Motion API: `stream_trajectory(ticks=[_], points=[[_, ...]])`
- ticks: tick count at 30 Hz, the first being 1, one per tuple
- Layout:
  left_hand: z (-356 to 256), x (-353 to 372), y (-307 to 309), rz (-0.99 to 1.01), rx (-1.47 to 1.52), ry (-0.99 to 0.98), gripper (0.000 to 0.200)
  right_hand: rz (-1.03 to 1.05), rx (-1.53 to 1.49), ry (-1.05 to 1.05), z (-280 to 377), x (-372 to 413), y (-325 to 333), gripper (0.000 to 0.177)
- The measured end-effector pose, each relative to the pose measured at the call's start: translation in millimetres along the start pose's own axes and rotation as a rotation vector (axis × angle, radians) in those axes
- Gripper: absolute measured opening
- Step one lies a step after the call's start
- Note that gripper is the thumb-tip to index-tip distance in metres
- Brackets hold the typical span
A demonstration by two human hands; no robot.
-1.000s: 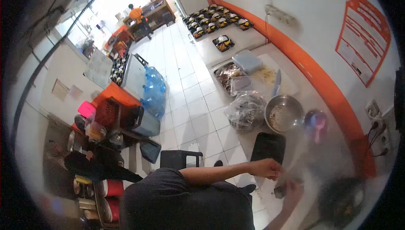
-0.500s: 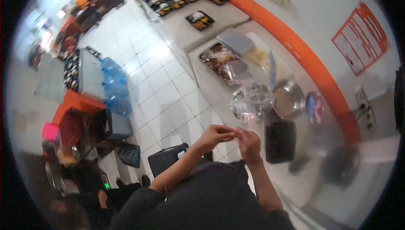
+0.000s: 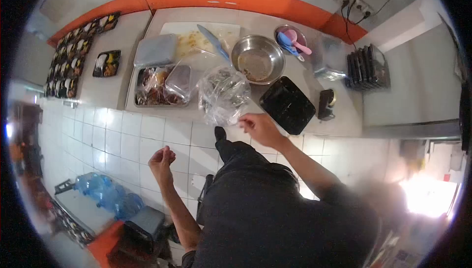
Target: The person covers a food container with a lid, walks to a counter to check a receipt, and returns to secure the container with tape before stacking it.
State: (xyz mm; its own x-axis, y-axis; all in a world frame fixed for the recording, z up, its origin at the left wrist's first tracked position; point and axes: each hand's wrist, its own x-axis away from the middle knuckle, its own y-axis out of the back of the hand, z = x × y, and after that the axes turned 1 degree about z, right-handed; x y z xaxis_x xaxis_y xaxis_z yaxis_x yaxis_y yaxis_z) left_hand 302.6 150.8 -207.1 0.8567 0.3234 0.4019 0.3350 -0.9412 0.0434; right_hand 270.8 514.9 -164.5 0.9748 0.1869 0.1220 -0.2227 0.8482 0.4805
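Observation:
My left hand (image 3: 162,161) hangs over the tiled floor with its fingers curled together; whether anything is between them is too small to tell. At the counter's front edge, my right hand (image 3: 255,126) has bent fingers near the lower right of a crumpled clear plastic bag (image 3: 224,93); contact with the bag is unclear. A black tray (image 3: 287,105) lies just right of that hand. Behind the bag are a steel bowl (image 3: 257,59) and a blue knife (image 3: 213,41). Left of it, a metal tray (image 3: 142,102) holds wrapped food, with a clear lid (image 3: 179,82) over part of it.
A cutting board (image 3: 231,31), grey container (image 3: 155,50) and bowl with pink and blue scoops (image 3: 291,40) stand at the back. Packed meals (image 3: 69,60) fill the left. Black trays (image 3: 366,69) and a tape dispenser (image 3: 326,105) are right. Blue bottles (image 3: 105,194) stand behind left.
The view has swung right to face the counter. My hands, together before, are now apart, the left over the floor and the right by the plastic bag.

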Motion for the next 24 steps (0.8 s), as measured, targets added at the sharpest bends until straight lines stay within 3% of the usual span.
stream_trajectory(ticks=[3,5,9,11,14,16,19,20,21,22,24], points=[[-36,-42,14,-0.027,-0.087,-0.053,0.022,-0.207,-0.119,-0.152,-7,-31,18,0.016],[-46,-82,13,0.086,-0.317,-0.146,0.018,-0.37,-0.064,-0.045,-19,-65,20,0.012],[-76,-158,8,0.116,-0.526,-0.338,0.015,-0.478,0.121,0.143,-4,-173,17,0.016],[-77,-198,13,0.145,-0.46,-0.319,0.017,-0.462,0.309,0.121,-27,-242,1,0.019],[-94,-224,-2,0.103,-0.458,-0.194,0.016,-0.374,0.477,-0.074,-63,-311,-8,0.028],[-95,-247,7,0.116,-0.515,-0.21,0.02,-0.076,0.495,-0.268,-93,-350,-27,0.033],[-93,-282,35,0.166,-0.453,-0.216,0.019,-0.006,0.287,-0.211,-145,-374,-33,0.026],[-83,-299,55,0.104,-0.529,-0.239,0.019,0.102,0.093,-0.289,-124,-367,-19,0.022],[-113,-287,45,0.056,-0.55,-0.206,0.019,0.156,-0.22,-0.297,-100,-357,-1,0.016],[-124,-290,53,0.021,-0.614,-0.163,0.018,0.125,-0.416,-0.388,-63,-340,13,0.016],[-113,-315,92,-0.022,-0.529,-0.188,0.018,0.091,-0.587,-0.383,-30,-317,28,0.017]])
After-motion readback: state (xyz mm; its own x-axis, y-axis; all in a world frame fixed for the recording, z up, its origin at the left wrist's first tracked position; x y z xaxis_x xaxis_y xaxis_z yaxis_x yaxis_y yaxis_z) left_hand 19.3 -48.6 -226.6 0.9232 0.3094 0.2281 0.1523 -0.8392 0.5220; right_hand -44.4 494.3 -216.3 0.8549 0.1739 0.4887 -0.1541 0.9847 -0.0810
